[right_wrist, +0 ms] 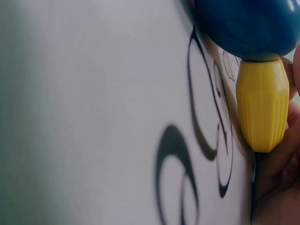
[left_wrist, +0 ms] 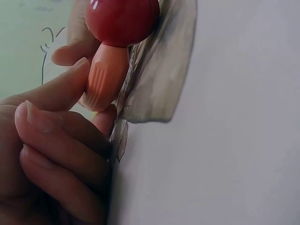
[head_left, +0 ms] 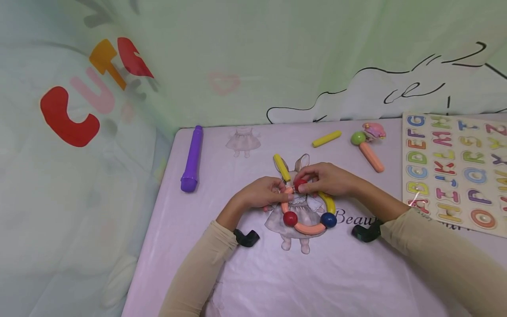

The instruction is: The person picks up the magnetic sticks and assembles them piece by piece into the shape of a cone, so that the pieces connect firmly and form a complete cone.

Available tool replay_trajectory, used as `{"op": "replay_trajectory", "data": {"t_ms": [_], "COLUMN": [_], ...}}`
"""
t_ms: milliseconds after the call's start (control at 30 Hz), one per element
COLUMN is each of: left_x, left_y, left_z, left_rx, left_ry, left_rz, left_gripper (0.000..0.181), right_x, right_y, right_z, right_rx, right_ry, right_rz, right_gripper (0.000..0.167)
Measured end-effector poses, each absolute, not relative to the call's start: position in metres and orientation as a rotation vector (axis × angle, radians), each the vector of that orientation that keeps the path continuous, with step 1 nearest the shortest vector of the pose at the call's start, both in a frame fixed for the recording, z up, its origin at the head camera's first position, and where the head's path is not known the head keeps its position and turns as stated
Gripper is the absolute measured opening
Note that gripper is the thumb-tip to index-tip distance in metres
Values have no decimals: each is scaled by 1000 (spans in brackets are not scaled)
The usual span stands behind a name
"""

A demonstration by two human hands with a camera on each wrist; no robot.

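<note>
In the head view, a partial ring of rods and balls lies on the table. My left hand pinches its left curved orange rod, also seen in the left wrist view below a red ball. From there the ring runs through the lower red ball, a bottom orange rod and a blue ball to a curved yellow rod. My right hand holds another red ball between thumb and fingers, near the top of the ring. Whether that ball touches either rod end is hidden.
A straight yellow rod lies just beyond my hands, another yellow rod farther back. Behind on the right are a green ball with an orange rod and a pink figure. A purple stick lies left, an alphabet board right.
</note>
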State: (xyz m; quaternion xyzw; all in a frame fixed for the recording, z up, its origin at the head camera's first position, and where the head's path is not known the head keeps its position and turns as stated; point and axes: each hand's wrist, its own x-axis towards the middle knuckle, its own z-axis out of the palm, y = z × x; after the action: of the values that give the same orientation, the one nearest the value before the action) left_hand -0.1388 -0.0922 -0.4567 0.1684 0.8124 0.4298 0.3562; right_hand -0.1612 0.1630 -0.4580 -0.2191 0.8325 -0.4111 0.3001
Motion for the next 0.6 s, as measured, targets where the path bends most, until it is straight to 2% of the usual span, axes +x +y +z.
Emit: {"op": "replay_trajectory", "data": {"t_ms": [600], "left_x": [-140], "left_y": [-94], "left_z": [-456], "left_rx": [447], "left_ry": [2001], "left_rz": [1170], "left_gripper": [23], "right_x": [-160], "right_y": [165], "right_z": [-455], "right_rx": [-588], "right_ry": [2181], "right_rz": [-1109], "right_gripper": [40]}}
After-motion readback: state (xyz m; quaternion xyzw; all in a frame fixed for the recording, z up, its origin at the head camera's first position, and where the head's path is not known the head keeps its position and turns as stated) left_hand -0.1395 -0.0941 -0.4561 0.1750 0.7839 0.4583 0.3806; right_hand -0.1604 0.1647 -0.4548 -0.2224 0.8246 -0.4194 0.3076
